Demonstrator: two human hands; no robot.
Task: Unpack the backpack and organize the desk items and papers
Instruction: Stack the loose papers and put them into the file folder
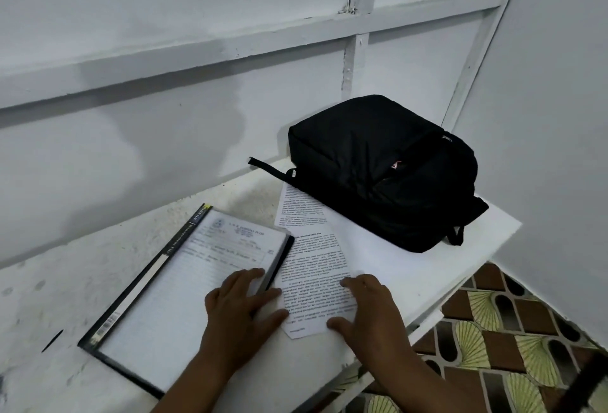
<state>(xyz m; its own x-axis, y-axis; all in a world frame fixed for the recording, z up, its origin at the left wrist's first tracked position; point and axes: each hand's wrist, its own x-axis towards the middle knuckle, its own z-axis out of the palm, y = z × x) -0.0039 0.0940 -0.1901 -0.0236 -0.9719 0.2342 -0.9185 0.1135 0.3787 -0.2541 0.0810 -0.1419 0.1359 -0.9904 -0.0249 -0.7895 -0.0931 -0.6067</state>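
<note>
- While my left hand (pixel 241 309) lies flat with straight fingers on the lower right corner of the black folder (pixel 184 287), its thumb reaches onto the printed sheet (pixel 316 281) beside it.
- My right hand (pixel 367 309) presses the same sheet with fingers spread and straight, thumb at the sheet's near edge; neither hand grips anything.
- That sheet lies just right of the folder, touching its edge, close to the desk's (pixel 65 297) near edge.
- A second printed sheet (pixel 297 207) lies farther back, partly under the backpack (pixel 385 169).
- A blank white sheet (pixel 378 248) lies between them, also running under the backpack.
- My black backpack lies closed on its side at the desk's far right corner, against the white wall (pixel 164 100).
- Patterned floor tiles (pixel 510 340) show beyond the desk's right edge.
</note>
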